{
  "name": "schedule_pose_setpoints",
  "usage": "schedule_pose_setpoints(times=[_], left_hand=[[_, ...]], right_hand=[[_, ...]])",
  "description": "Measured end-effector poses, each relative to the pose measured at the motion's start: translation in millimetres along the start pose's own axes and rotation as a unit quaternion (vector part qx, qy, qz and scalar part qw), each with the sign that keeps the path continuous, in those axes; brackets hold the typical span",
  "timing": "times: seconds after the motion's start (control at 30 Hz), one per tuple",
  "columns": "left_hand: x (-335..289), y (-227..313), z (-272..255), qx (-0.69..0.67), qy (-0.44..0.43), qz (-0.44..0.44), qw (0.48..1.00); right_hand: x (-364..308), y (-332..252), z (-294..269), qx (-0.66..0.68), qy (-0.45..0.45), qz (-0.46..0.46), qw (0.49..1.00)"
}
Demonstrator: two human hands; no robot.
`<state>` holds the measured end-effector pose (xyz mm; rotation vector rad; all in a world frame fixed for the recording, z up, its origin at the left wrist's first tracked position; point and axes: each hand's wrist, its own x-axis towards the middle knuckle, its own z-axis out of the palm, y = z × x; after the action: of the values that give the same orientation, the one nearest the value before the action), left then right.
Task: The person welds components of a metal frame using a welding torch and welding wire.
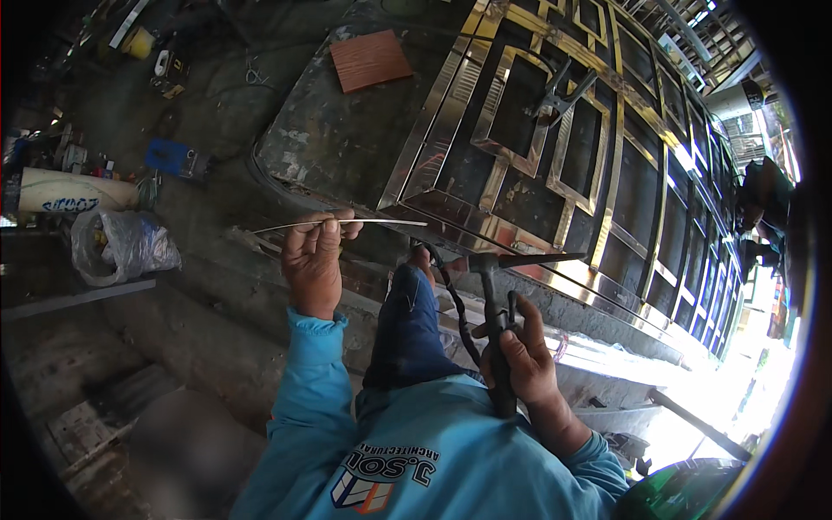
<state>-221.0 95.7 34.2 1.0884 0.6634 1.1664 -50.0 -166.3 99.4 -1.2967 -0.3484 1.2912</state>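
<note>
My left hand (pixel 314 264) pinches a thin, straight metal filler rod (pixel 392 222) between thumb and fingers. The rod lies nearly level, its right end beside the near corner of a shiny metal frame (pixel 511 221). Wrapped around the dark handle of a TIG welding torch (pixel 490 299) is my right hand (pixel 530 360). The torch stands upright in front of my chest, its pale nozzle towards the left and its long, pointed back cap towards the right. A black cable hangs beside the handle. Both torch and rod appear apart from the frame.
The frame, made of rectangular panels, lies on a dark worktable (pixel 312 143). A locking clamp (pixel 559 102) grips it, and a red-brown board (pixel 370 61) lies farther back. Leftward are a plastic bag (pixel 121 247), a white cylinder (pixel 74 189) and a blue box (pixel 169 157). Another person (pixel 764 204) is far right.
</note>
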Motion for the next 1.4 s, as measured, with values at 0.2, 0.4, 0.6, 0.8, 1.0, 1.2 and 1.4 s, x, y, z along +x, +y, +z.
schedule_pose_setpoints(times=[0.2, 0.4, 0.6, 0.8, 1.0, 1.2, 1.4], left_hand=[[11.3, -20.7, -6.2, 0.042, -0.007, -0.045, 0.998], [-2.0, -28.4, -37.8, 0.053, 0.013, -0.122, 0.991], [-9.2, -33.8, -44.8, 0.011, -0.001, -0.157, 0.987], [-9.0, -35.2, -45.0, -0.015, 0.003, -0.157, 0.987], [-0.4, -29.6, -53.2, 0.003, -0.018, -0.165, 0.986], [15.7, -22.5, -59.1, 0.058, -0.063, -0.197, 0.977], [26.5, -15.3, -61.2, 0.084, -0.085, -0.171, 0.978]], right_hand=[[36.4, 5.4, 4.9, -0.254, 0.110, -0.141, 0.951], [77.9, 2.0, -0.7, -0.452, 0.128, -0.180, 0.864], [100.2, 5.2, 8.5, -0.468, 0.116, -0.197, 0.854], [101.9, 3.6, 9.4, -0.448, 0.122, -0.172, 0.869], [105.2, 0.2, 11.2, -0.456, 0.128, -0.171, 0.864], [112.7, 2.2, 9.6, -0.473, 0.110, -0.201, 0.851], [114.9, 3.5, 8.0, -0.467, 0.108, -0.213, 0.851]])
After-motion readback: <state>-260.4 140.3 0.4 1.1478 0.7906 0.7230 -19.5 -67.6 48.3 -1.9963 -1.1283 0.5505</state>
